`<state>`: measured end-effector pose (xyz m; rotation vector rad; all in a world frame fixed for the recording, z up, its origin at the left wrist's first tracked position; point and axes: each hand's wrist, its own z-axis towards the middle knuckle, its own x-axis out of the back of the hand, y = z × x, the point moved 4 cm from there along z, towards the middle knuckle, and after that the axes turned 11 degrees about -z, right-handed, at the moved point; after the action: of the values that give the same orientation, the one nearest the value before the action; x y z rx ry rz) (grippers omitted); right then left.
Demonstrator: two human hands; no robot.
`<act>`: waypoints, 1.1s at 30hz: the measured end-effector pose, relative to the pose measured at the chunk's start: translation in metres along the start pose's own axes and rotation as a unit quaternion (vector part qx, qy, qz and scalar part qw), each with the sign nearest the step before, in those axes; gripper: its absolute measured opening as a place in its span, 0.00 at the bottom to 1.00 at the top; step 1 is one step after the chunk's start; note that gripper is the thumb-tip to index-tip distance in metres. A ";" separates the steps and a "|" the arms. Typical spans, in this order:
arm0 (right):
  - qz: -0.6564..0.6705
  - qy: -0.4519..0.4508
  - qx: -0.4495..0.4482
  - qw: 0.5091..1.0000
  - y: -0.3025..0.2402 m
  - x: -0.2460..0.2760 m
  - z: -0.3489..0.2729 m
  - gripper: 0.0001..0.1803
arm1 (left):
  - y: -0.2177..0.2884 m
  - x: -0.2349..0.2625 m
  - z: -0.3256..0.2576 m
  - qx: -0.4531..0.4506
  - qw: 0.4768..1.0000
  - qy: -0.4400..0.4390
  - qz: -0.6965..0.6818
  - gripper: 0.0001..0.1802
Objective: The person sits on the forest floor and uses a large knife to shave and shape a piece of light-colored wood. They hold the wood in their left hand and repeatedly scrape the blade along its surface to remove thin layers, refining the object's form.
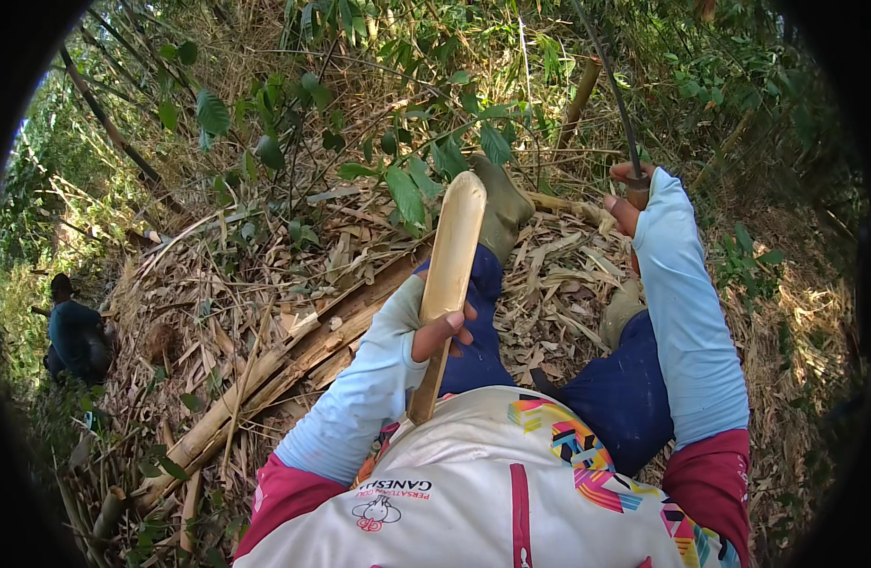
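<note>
"Cream-coloured, looked already split open?"
"Yes, saw bamboo piece (452,256) gripped in left hand (434,337), fingers curled, near shirt (468,473); knife (637,193) clasped in right hand (652,208), raised clear; couldn't judge remaining work"

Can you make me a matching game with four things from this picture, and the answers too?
Things:
1. hollow bamboo piece
2. trousers
3. long-bladed knife
4. boots

Clues:
A. olive green
B. in the right hand
C. dark blue
D. in the left hand

Right pairs: 1-D, 2-C, 3-B, 4-A
</note>
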<state>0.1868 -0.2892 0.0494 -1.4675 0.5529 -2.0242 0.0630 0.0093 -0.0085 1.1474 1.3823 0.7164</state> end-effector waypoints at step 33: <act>-0.278 -0.010 0.258 0.925 -0.007 0.072 -0.080 0.19 | 0.064 -0.068 -0.011 -0.008 0.999 -0.031 0.012 0.41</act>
<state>0.0922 -0.3316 0.0806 -1.3957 -0.4470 -2.3184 0.0588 -0.0299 0.0775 1.1661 1.3102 0.7030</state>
